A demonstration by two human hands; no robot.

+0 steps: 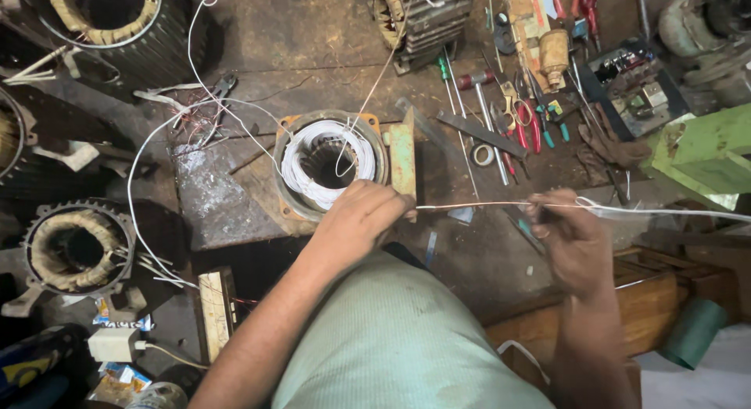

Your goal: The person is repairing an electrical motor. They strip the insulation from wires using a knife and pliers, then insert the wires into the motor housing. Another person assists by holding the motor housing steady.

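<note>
Left hand (361, 217): closed, fingertips pinched on one end of the strand, just beside the right edge of the stator housing.
Right hand (573, 238): closed, thumb and fingers gripping the same strand further along; the rest runs out past the right picture edge.
Strand (477, 206): thin, pale, wire-like, stretched taut and nearly level between the 2 hands, above the desk. Whether it is bare wire or sleeved lead cannot be told at this sharpness.
Handling, strand: judged very light, flexible, and smooth enough to slip through a loose pinch; likely to kink if bent sharply. Best hold is a firm fingertip pinch at 2 points with tension between them, as it is held now.
Stator housing (291, 198): round metal shell with orange-painted lugs, lying open side up on the desk (227, 198). Judged heavy and rigid; it should stay put unaided.
Contents, stator housing: a ring of white winding (301, 163) round the bore, centre hollow. 1 thin white lead rises from it toward the top of the view.
Handling, winding: turns look packed but soft; likely easy to nick or displace.
Other shells: 1 finned stator (74, 249) at lower left holds tan, cloth-wrapped coils; another at the top left (102, 22) holds the same.
Tool spread (516, 120): screwdrivers, pliers with red grips, a tape roll, lying loose at upper right, well apart from both hands.
Green box (708, 151): at the right edge, contents not visible.
</note>
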